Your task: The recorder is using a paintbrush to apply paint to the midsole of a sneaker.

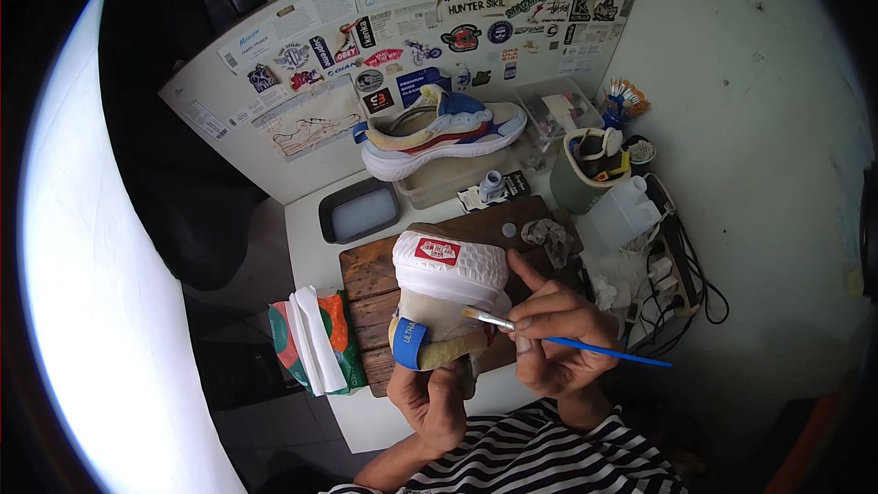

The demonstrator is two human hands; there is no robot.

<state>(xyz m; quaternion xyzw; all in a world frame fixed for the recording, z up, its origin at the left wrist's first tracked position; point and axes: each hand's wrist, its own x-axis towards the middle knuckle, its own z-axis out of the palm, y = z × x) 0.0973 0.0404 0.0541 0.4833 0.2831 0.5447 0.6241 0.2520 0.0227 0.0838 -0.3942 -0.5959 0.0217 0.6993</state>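
Observation:
Over the wooden board, my left hand (430,405) is closed around the lower side of a shoe (439,306). The shoe is held heel toward me, its white textured sole with a red label uppermost. Below the sole lie a beige fabric heel and a blue tab (411,344) at the collar. Pinched in my right hand (569,338) is a slim paintbrush (608,353) with a blue handle; its bristle tip is at the beige heel, though contact is hard to tell. One right finger stretches up beside the sole's right edge. The shoe's toe is hidden.
Another shoe (439,137) rests on a plastic box behind the board (366,279). A dark tray (358,210) of cloudy liquid and a small paint bottle (492,186) stand nearby. Left is a tissue pack (315,338); right, a tool bin (576,192) and cables (700,265).

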